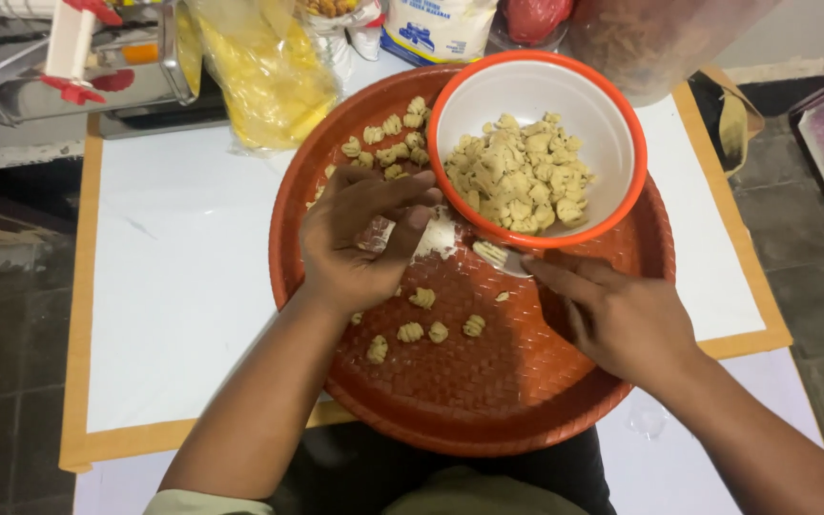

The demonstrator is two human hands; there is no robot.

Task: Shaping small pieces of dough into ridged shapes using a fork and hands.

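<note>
White table (183,286) over a dark tiled floor (11,381).
One tray (526,401), one bowl (612,124); right hand (622,319) pinches one fork (500,257), left hand (355,238) curled, contents unclear.

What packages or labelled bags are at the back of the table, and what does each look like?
Yellow plastic bag: back left of the red tray, clear, crumpled, yellow contents.
White packet: back centre, white with blue print.
Red bag: right of the packet, mostly cut off.
Large clear bag: back right, brownish contents.
</note>
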